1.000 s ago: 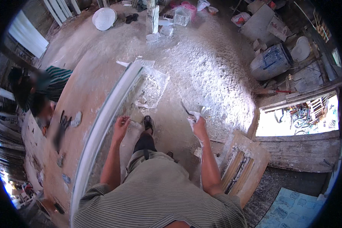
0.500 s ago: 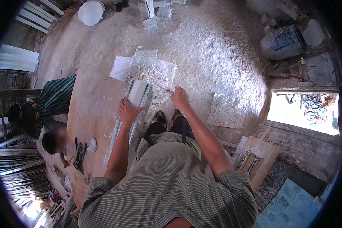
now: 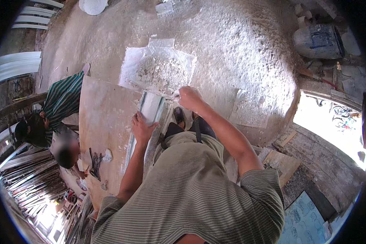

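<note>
A long white moulding (image 3: 150, 106) with greenish edges lies lengthwise along the right side of the board-topped table (image 3: 103, 103). My left hand (image 3: 143, 129) rests across it, fingers spread and thumb toward its right edge. Just past the moulding's far right corner, my right hand (image 3: 190, 99) is closed round a thin metal tool (image 3: 170, 97). That tool points left toward the moulding's end; its working tip is hard to make out, and the fist hides its handle. Beyond the table end, a pale sheet (image 3: 130, 61) on the floor carries a heap of whitish crumbs (image 3: 162, 72).
A co-worker (image 3: 67, 152) crouches at the table's left edge, near dark strips (image 3: 95, 163) and a white lump (image 3: 107, 155). Another person in a striped green garment (image 3: 65, 95) is behind. A second sheet (image 3: 251, 109) lies right; a drum (image 3: 318, 42) stands far right.
My right hand has turned and come in closer to the moulding's far end, bringing the metal tool against or near its corner. My left hand stays on the moulding. The whole view has shifted slightly.
</note>
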Tool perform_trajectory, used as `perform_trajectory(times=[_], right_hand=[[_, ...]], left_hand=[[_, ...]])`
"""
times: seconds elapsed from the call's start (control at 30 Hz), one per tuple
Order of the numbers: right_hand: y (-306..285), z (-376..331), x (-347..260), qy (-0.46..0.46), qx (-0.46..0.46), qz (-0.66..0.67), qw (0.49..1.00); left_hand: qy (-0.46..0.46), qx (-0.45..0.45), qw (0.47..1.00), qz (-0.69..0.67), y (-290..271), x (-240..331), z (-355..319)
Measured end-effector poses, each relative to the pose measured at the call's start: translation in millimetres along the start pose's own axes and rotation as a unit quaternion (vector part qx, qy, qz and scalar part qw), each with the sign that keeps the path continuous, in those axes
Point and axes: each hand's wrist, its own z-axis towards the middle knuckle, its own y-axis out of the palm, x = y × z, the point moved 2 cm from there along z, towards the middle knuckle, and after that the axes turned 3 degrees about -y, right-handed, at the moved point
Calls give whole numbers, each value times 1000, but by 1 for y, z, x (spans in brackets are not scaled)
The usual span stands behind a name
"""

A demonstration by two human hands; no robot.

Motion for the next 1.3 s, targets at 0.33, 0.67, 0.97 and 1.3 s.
perform_trajectory(times=[0.33,0.67,0.97,1.3], right_hand=[[-23,16,-4,29,-31,40,998],[-27,11,-30,35,-1,21,999],[-10,39,-35,1,-2,-9,1000],[-16,61,-31,78,-16,26,997]], left_hand=[[13,-6,1000,-8,-6,3,3],[8,-9,1000,-7,-7,1,-1],[13,2,1000,-6,-6,1,0],[15,-1,1000,-9,-8,4,1]])
